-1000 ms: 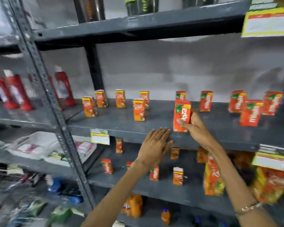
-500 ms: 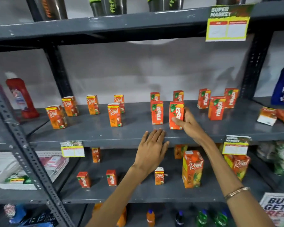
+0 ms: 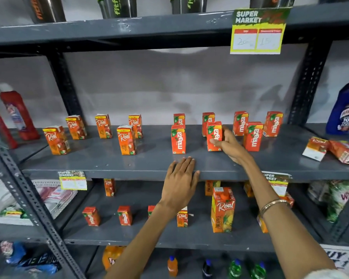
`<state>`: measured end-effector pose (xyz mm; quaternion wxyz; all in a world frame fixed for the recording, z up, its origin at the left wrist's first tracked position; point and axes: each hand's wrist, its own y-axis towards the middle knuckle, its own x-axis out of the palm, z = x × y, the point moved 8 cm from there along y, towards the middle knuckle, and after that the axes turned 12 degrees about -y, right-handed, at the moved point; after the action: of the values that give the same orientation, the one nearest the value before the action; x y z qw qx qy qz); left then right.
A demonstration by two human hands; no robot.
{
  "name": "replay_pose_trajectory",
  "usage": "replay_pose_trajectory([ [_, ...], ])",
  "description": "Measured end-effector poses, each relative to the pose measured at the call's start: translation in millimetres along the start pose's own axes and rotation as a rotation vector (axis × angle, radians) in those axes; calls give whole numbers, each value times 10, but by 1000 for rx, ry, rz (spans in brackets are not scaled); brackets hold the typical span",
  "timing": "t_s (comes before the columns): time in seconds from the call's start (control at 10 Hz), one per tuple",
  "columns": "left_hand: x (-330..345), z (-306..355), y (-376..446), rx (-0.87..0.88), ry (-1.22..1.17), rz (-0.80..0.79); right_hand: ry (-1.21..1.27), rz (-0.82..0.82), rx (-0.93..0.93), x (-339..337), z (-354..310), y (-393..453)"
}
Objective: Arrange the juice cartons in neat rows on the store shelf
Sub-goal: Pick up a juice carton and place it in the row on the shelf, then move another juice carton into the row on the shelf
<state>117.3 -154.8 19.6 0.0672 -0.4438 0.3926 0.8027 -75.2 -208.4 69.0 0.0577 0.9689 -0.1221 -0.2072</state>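
On the grey metal shelf [image 3: 149, 158], toward its front right, stands the red-orange Maaza carton [image 3: 214, 136] that the right hand [image 3: 229, 144] grips, thumb across its front face and fingers wrapped behind; the carton is upright with its base on the shelf. "maaza" runs vertically in white up its side (a green leaf patch sits at the top corner). Just to its left stands a second front Maaza carton [image 3: 178, 139], and to its right a third [image 3: 253, 136], with four more Maaza cartons [image 3: 240, 123] in a row behind, near the wall. Further left, five orange cartons marked "Real" [image 3: 126, 140] stand loosely spaced, rectangular with folded tops. The left hand [image 3: 180, 184] lies flat and empty, fingers spread over the shelf's front lip. Above hangs a green-and-yellow tag [image 3: 258, 31] reading "SUPER MARKET". Below, a taller Real carton [image 3: 223, 210] reads "PINEAPPLE". A thin metal bangle [image 3: 272, 204] circles the right wrist.
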Motion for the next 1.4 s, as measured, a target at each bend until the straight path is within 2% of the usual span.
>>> replay_pose_trajectory([
  [0.2, 11, -17, -6, 1, 3, -24, 7, 19, 24, -1, 132, 74],
  [0.5, -13, -28, -52, 17, 25, -64, -149, 72, -12, -101, 63, -231],
  [0.6, -3, 86, -123, 44, 0, -51, -248, 242, -65, -457, 110, -608],
  [0.7, 133, 377, -136, 96, -53, -56, -372, 575, -66, -1121, 257, -1084],
  [0.8, 275, 651, -62, 133, -59, -60, -560, 755, 25, -1641, 311, -1343],
  [0.9, 547, 1134, 93, 156, -107, -85, -764, 813, 209, -2209, 428, -1407],
  [1.0, 826, 1549, 299, 180, -120, -106, -904, 776, 383, -2549, 450, -1284],
  [1.1, 1020, 1809, 457, 172, -96, -120, -960, 719, 466, -2700, 474, -1119],
  [1.3, 1129, 1871, 496, 130, -98, -111, -910, 555, 444, -2678, 758, -770],
  [1.4, 1129, 1861, 498, 128, -109, -95, -780, 503, 428, -2747, 1005, -470],
])
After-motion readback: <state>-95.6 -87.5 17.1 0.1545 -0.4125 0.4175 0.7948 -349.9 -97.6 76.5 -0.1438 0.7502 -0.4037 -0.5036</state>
